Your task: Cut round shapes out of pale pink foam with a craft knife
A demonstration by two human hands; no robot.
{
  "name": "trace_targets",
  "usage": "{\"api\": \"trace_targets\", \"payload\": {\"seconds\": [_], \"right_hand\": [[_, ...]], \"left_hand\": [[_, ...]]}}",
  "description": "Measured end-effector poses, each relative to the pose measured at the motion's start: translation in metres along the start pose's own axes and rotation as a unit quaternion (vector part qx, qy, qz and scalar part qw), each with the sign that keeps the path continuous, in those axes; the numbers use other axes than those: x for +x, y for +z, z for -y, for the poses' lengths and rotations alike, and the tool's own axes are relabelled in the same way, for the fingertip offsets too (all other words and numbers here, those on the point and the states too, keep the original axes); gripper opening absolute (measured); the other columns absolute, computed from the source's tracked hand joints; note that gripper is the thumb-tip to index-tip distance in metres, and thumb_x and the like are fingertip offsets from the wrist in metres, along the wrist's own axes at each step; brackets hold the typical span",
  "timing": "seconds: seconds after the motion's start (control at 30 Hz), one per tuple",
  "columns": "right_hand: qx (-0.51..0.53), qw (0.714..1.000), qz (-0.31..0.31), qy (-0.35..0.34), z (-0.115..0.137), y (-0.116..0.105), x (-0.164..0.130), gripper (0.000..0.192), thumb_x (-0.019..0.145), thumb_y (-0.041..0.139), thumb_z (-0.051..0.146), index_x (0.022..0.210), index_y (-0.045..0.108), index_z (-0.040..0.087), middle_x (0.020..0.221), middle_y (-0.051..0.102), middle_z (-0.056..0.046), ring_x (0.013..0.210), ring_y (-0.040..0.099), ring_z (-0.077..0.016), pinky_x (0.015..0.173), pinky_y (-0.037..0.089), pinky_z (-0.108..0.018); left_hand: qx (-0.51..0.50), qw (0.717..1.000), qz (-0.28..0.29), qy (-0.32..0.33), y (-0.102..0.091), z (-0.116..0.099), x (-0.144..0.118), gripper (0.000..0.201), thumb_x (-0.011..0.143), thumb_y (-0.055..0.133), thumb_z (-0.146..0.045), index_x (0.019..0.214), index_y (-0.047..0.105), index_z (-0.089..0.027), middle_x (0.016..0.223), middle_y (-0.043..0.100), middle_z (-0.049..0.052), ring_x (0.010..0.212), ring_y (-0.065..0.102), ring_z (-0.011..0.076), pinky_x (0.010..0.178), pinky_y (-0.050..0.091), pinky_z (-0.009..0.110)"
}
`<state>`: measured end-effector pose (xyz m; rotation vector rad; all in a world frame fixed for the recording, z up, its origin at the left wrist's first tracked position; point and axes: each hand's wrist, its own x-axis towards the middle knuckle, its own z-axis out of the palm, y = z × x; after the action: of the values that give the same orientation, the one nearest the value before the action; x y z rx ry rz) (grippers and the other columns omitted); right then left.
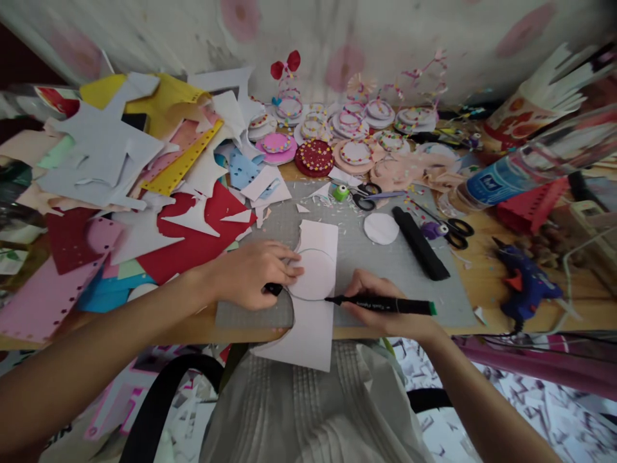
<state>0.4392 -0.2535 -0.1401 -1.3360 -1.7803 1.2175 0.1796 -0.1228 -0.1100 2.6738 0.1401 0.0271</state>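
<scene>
My right hand point(380, 301) grips a black marker point(393, 305) with a green end, its tip at the lower right edge of a round white piece point(314, 275). A thin dark greenish line runs around that circle, which lies on a cut sheet of white paper point(313, 341). With its fingertips on the circle's left side, my left hand point(255, 273) presses down. A black marker cap point(273, 289) sticks out between its thumb and fingers. The sheet overhangs the table's front edge. A white paper disc point(380, 229) and a black tube-like case point(420, 243) lie to the right.
Paper scraps point(106, 148) heap up at the left. Decorated round layered pieces point(314, 158) line the back. Scissors point(369, 196), more scissors point(457, 233), a plastic bottle point(506, 180) and a blue glue gun point(527, 283) lie right of the grey cutting mat point(250, 315) or on it.
</scene>
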Motion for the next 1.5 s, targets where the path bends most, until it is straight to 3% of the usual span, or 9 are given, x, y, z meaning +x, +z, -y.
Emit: {"api": "trace_targets", "payload": {"seconds": [0.2,0.4,0.7,0.87,1.07,1.2,1.27,1.4,1.5], "right_hand": [[0.030,0.997,0.055,0.036,-0.010,-0.022,0.010,0.015,0.085,0.064,0.032,0.081,0.055,0.021,0.077,0.056,0.001,0.068,0.051,-0.0136,0.058,0.039,-0.026],[0.103,0.990,0.053,0.074,-0.015,-0.029,0.016,0.020,0.084,0.067,0.035,0.080,0.055,0.020,0.066,0.056,0.003,0.059,0.051,-0.0112,0.053,0.038,-0.024],[0.137,0.985,-0.021,0.106,-0.011,-0.025,0.014,0.025,0.082,0.069,0.037,0.075,0.051,0.022,0.059,0.057,0.004,0.049,0.048,-0.0097,0.043,0.034,-0.022],[0.209,0.963,-0.134,0.105,-0.020,-0.018,0.013,0.025,0.082,0.069,0.039,0.078,0.050,0.023,0.059,0.055,0.006,0.047,0.042,-0.0084,0.040,0.029,-0.021],[0.282,0.937,-0.190,0.083,-0.023,-0.011,0.016,0.020,0.086,0.064,0.039,0.095,0.053,0.024,0.065,0.059,0.005,0.051,0.047,-0.0100,0.046,0.034,-0.022],[0.272,0.937,-0.206,0.074,-0.020,-0.007,0.019,0.022,0.084,0.066,0.038,0.095,0.055,0.023,0.070,0.060,0.003,0.058,0.051,-0.0109,0.051,0.039,-0.024],[0.263,0.939,-0.211,0.071,-0.017,-0.005,0.022,0.021,0.083,0.067,0.038,0.093,0.056,0.023,0.068,0.057,0.004,0.057,0.049,-0.0102,0.050,0.038,-0.023],[0.261,0.935,-0.226,0.079,-0.014,0.000,0.025,0.019,0.084,0.066,0.038,0.091,0.055,0.023,0.065,0.055,0.005,0.052,0.046,-0.0092,0.045,0.034,-0.022],[0.262,0.932,-0.236,0.079,-0.016,0.002,0.025,0.020,0.085,0.064,0.039,0.091,0.055,0.024,0.064,0.054,0.005,0.051,0.046,-0.0094,0.043,0.034,-0.022]], "left_hand": [[-0.004,1.000,-0.002,-0.001,0.000,0.000,-0.001,0.042,0.068,0.060,-0.011,0.107,0.073,-0.016,0.118,0.071,0.008,0.120,0.059,0.0328,0.101,0.045,0.048],[-0.007,1.000,0.007,-0.004,0.000,0.002,-0.001,0.045,0.069,0.058,-0.011,0.111,0.071,-0.017,0.121,0.069,0.007,0.123,0.057,0.0307,0.102,0.045,0.047],[-0.007,1.000,0.003,-0.001,-0.001,0.000,-0.002,0.046,0.070,0.057,-0.010,0.113,0.070,-0.018,0.122,0.069,0.007,0.124,0.056,0.0300,0.101,0.047,0.046],[-0.004,1.000,0.010,-0.013,-0.001,-0.002,-0.004,0.049,0.071,0.057,-0.010,0.118,0.067,-0.019,0.127,0.066,0.007,0.127,0.055,0.0283,0.105,0.042,0.046],[0.026,0.999,-0.002,-0.043,0.002,-0.025,-0.027,0.050,0.075,0.057,-0.012,0.125,0.061,-0.019,0.130,0.064,0.009,0.125,0.056,0.0266,0.110,0.035,0.046],[0.063,0.995,-0.055,-0.060,0.009,-0.041,-0.049,0.049,0.075,0.057,-0.010,0.123,0.060,-0.020,0.124,0.068,0.008,0.114,0.062,0.0280,0.105,0.039,0.047],[0.067,0.991,-0.083,-0.085,0.014,-0.049,-0.054,0.044,0.076,0.056,-0.009,0.118,0.061,-0.021,0.117,0.070,0.007,0.107,0.063,0.0278,0.099,0.043,0.046],[0.056,0.965,-0.139,-0.216,0.029,-0.061,-0.043,0.008,0.087,0.051,-0.016,0.089,0.058,-0.018,0.090,0.066,0.007,0.085,0.061,0.0246,0.077,0.049,0.041],[0.070,0.938,-0.186,-0.285,0.044,-0.063,-0.028,0.019,0.088,0.058,-0.035,0.091,0.052,-0.017,0.102,0.060,0.013,0.096,0.059,0.0292,0.082,0.049,0.045]]}}
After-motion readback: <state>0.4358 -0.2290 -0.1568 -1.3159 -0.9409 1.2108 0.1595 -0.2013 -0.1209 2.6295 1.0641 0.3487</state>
